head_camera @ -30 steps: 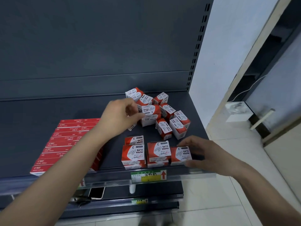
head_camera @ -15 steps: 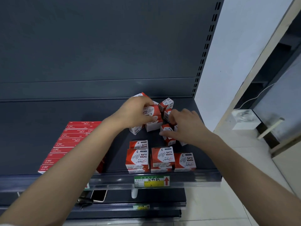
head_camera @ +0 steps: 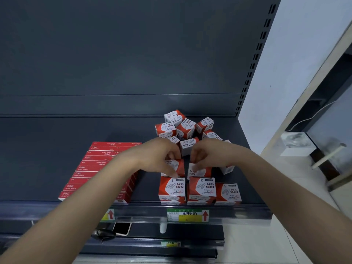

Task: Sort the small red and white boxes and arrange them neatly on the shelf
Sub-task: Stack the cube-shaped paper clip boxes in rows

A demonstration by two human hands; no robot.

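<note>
Second-row boxes (head_camera: 199,171) partly behind fingers (head_camera: 170,156)

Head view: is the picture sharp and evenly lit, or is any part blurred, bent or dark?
Head view: light is soft and dim, no hard glare; print on the front-row boxes reads sharp, while the left hand and right hand are slightly smeared; the wide lens bows the slotted upright.

Open shelf (head_camera: 57,140) behind red packs (head_camera: 99,164) — jumbled boxes (head_camera: 185,126) crowd right.
</note>
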